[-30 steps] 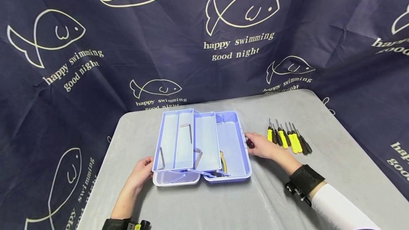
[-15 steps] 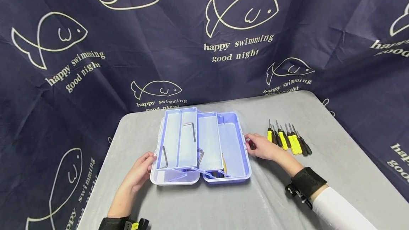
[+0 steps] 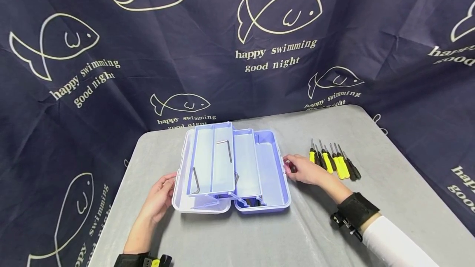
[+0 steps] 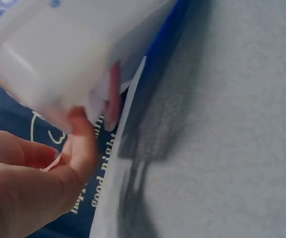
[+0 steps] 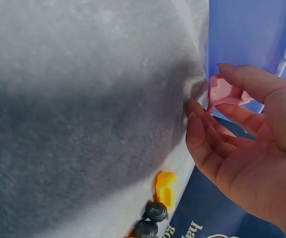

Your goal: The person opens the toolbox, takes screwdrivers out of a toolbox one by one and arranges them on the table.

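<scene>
A lavender toolbox (image 3: 272, 168) stands unfolded on the grey table, its stepped trays (image 3: 203, 155) spread between the base and the whitish lid (image 3: 183, 199). L-shaped hex keys (image 3: 195, 179) lie in the trays. My left hand (image 3: 159, 197) holds the lid's outer left edge; in the left wrist view the fingertips meet the lid's rim. At the right side of the base, my right hand (image 3: 304, 170) pinches a pink latch (image 5: 227, 93) between thumb and index finger, the other fingers loosely bent. Dark tools under the trays are mostly hidden.
Several screwdrivers (image 3: 340, 167) with yellow and black handles lie in a row to the right of my right hand. Behind the table (image 3: 252, 242) hangs a dark blue curtain (image 3: 208, 52) with white fish prints.
The trays have shifted right, covering more of the base and hiding the yellow-handled tool. More of the lid shows on the left. My left hand moved slightly left; the right hand stayed put.
</scene>
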Action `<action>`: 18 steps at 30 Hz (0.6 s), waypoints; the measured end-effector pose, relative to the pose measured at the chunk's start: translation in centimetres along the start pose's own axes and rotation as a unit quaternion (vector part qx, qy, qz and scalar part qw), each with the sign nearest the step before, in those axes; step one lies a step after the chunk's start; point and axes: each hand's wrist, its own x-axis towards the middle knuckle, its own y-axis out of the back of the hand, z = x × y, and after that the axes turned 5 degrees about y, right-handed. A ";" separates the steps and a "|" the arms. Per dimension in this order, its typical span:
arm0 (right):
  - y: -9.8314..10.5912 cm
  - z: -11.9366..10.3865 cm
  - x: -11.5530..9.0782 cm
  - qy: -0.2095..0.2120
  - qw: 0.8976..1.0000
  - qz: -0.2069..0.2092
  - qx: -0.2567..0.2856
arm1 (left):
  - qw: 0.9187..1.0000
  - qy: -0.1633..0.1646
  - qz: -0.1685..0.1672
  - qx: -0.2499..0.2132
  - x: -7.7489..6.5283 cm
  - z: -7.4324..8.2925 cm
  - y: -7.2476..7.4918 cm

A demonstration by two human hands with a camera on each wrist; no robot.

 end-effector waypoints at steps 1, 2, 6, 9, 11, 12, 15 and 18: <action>0.0 0.0 0.0 0.000 1.000 0.000 0.000 | 1.000 -0.003 -0.004 -0.002 0.1 -0.2 0.1; 0.0 0.0 -0.1 0.000 1.000 -0.001 0.000 | 1.000 -0.006 -0.014 0.000 0.2 -0.5 0.2; 0.0 0.0 -0.1 -0.008 1.000 -0.008 -0.002 | 0.999 -0.030 -0.031 0.025 0.8 -1.4 0.5; 0.0 0.0 -0.1 -0.018 1.000 -0.013 0.000 | 0.998 -0.046 -0.027 0.037 1.2 -1.9 0.4; 0.1 -0.1 0.1 -0.026 1.000 -0.016 0.002 | 0.998 -0.044 -0.030 0.026 1.5 -2.0 0.3; 0.1 -0.1 0.2 -0.029 0.999 -0.017 0.003 | 0.999 -0.039 -0.034 0.015 1.6 -2.1 0.2; 0.1 -0.2 0.4 -0.032 0.999 -0.020 0.005 | 0.997 -0.023 -0.066 -0.032 1.7 -2.1 0.0; 0.1 -0.1 0.5 -0.031 0.999 -0.026 0.006 | 0.994 -0.011 -0.092 -0.065 1.6 -2.1 0.0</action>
